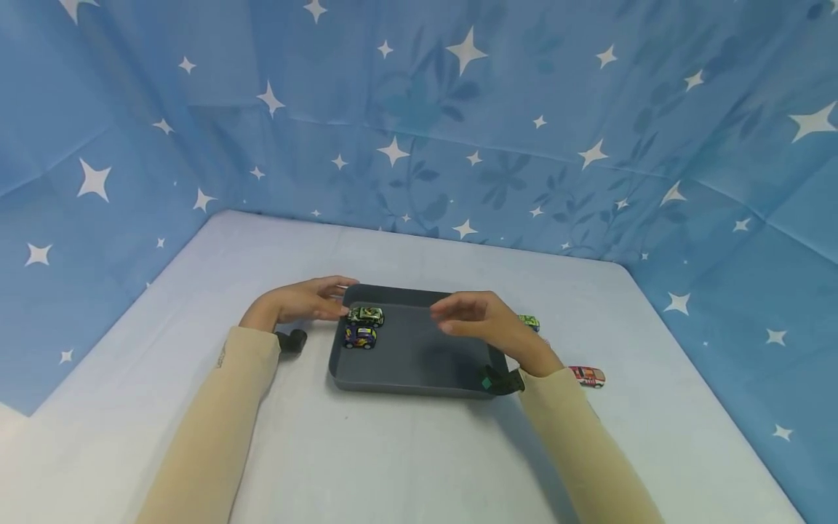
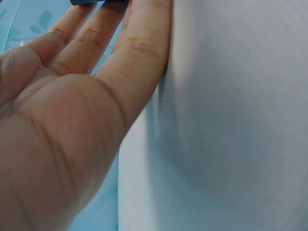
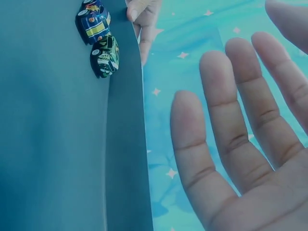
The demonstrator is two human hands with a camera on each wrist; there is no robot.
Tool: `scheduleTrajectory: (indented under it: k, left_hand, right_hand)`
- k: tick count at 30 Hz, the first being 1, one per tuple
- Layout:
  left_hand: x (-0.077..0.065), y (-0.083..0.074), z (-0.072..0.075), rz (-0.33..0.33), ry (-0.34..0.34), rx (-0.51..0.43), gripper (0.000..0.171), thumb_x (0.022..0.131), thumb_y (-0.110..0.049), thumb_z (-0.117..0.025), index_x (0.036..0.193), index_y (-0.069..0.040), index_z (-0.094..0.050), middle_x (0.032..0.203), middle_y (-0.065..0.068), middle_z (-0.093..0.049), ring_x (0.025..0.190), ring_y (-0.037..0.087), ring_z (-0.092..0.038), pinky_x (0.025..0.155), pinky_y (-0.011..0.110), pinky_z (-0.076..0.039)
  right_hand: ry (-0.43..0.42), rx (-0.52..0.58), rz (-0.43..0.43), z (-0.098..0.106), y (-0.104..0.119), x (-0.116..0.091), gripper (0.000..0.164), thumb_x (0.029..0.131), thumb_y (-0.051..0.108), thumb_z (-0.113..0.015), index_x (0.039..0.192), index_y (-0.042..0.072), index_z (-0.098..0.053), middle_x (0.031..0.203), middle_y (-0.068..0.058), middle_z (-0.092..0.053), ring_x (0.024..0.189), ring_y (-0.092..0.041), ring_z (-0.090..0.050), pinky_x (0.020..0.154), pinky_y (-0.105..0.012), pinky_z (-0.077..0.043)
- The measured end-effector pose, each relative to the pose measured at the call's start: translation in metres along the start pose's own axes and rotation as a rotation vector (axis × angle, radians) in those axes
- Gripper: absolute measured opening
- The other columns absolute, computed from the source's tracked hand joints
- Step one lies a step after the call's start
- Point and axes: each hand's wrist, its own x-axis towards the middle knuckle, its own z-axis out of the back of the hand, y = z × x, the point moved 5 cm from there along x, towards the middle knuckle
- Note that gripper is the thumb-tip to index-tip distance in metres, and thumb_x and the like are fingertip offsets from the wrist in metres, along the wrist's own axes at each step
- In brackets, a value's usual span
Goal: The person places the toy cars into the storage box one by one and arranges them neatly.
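Note:
A dark grey tray [image 1: 419, 389] lies on the table. My left hand [image 1: 304, 300] holds its left rim near the far corner, the thumb at the rim and the fingers along the outside. In the left wrist view the fingers [image 2: 139, 48] reach to the tray's dark edge. Close by the thumb, a black-and-green toy car [image 1: 366, 316] and a purple toy car [image 1: 360, 337] stand side by side inside the tray. Over the tray's right part hovers my right hand [image 1: 481, 316], fingers loosely bent and apart, holding nothing; the right wrist view shows its fingers [image 3: 219, 101] spread.
Right of the tray, a green toy car [image 1: 529, 322] is partly hidden behind my right hand. A red toy car [image 1: 588, 375] lies by the right sleeve. Blue star-patterned cloth [image 1: 419, 102] hangs behind and beside the white-covered table [image 1: 393, 458].

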Motion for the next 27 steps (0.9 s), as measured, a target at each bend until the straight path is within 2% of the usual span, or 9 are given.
scheduleTrajectory:
  k: [3, 6, 9, 12, 15, 20, 22, 27]
  left_hand:
    - [0.0, 0.002, -0.003, -0.004, 0.002, -0.025, 0.082, 0.107, -0.009, -0.067, 0.173, -0.005, -0.019, 0.175, 0.032, -0.012, 0.152, 0.047, -0.043, 0.125, 0.057, -0.037]
    - [0.0, 0.001, -0.004, -0.011, 0.003, -0.035, 0.082, 0.106, -0.007, -0.067, 0.172, -0.004, -0.019, 0.175, 0.033, -0.012, 0.155, 0.049, -0.036, 0.125, 0.058, -0.037]
    - [0.001, 0.001, -0.005, -0.014, 0.006, -0.03, 0.082, 0.106, -0.008, -0.067, 0.172, -0.003, -0.019, 0.175, 0.033, -0.012, 0.158, 0.05, -0.029, 0.125, 0.058, -0.036]
    - [0.001, 0.001, -0.005, -0.013, 0.008, -0.031, 0.082, 0.107, -0.008, -0.067, 0.172, -0.003, -0.019, 0.175, 0.033, -0.011, 0.16, 0.051, -0.023, 0.125, 0.058, -0.035]
    - [-0.001, -0.001, -0.004, -0.018, 0.007, -0.026, 0.081, 0.107, -0.007, -0.066, 0.172, -0.002, -0.018, 0.175, 0.034, -0.011, 0.158, 0.051, -0.029, 0.125, 0.058, -0.036]
    - [-0.002, -0.002, -0.003, -0.026, 0.007, -0.013, 0.081, 0.107, -0.008, -0.066, 0.172, -0.002, -0.017, 0.174, 0.034, -0.012, 0.15, 0.048, -0.044, 0.124, 0.056, -0.038]
    - [-0.002, -0.002, -0.002, -0.026, 0.006, -0.011, 0.081, 0.107, -0.008, -0.066, 0.172, -0.002, -0.017, 0.174, 0.034, -0.012, 0.15, 0.047, -0.044, 0.124, 0.056, -0.038]
    - [-0.002, -0.002, -0.001, -0.028, 0.007, -0.012, 0.081, 0.107, -0.008, -0.065, 0.172, -0.002, -0.017, 0.174, 0.034, -0.012, 0.151, 0.048, -0.042, 0.124, 0.056, -0.037]
  right_hand:
    - [-0.019, -0.003, 0.009, 0.004, 0.001, -0.006, 0.04, 0.101, 0.01, -0.075, 0.138, -0.004, -0.068, 0.142, -0.032, -0.063, 0.13, -0.045, -0.064, 0.106, -0.041, -0.056]
    - [-0.041, -0.004, 0.023, 0.01, 0.0, -0.013, 0.038, 0.101, 0.008, -0.074, 0.137, -0.003, -0.07, 0.14, -0.032, -0.064, 0.128, -0.043, -0.066, 0.103, -0.038, -0.058]
    - [-0.063, -0.024, 0.026, 0.016, -0.004, -0.018, 0.036, 0.101, 0.008, -0.075, 0.136, -0.001, -0.071, 0.137, -0.025, -0.068, 0.124, -0.036, -0.07, 0.101, -0.035, -0.059]
    - [-0.071, -0.035, 0.027, 0.021, -0.007, -0.023, 0.04, 0.1, 0.006, -0.075, 0.137, -0.006, -0.068, 0.134, -0.018, -0.071, 0.123, -0.034, -0.071, 0.1, -0.034, -0.06]
    - [-0.085, -0.042, 0.02, 0.025, -0.009, -0.027, 0.043, 0.1, 0.005, -0.075, 0.139, -0.011, -0.065, 0.133, -0.017, -0.072, 0.122, -0.034, -0.071, 0.099, -0.033, -0.059]
    - [-0.121, -0.072, 0.026, 0.034, -0.012, -0.035, 0.04, 0.099, 0.005, -0.076, 0.137, -0.007, -0.068, 0.129, -0.008, -0.075, 0.12, -0.035, -0.072, 0.097, -0.032, -0.06]
    - [-0.133, -0.079, 0.034, 0.037, -0.011, -0.039, 0.038, 0.1, 0.005, -0.076, 0.136, -0.006, -0.069, 0.126, -0.001, -0.075, 0.119, -0.033, -0.072, 0.096, -0.032, -0.06]
    - [-0.171, -0.084, 0.011, 0.044, -0.012, -0.049, 0.037, 0.101, 0.006, -0.076, 0.135, -0.007, -0.069, 0.126, -0.002, -0.075, 0.117, -0.028, -0.072, 0.095, -0.03, -0.06]
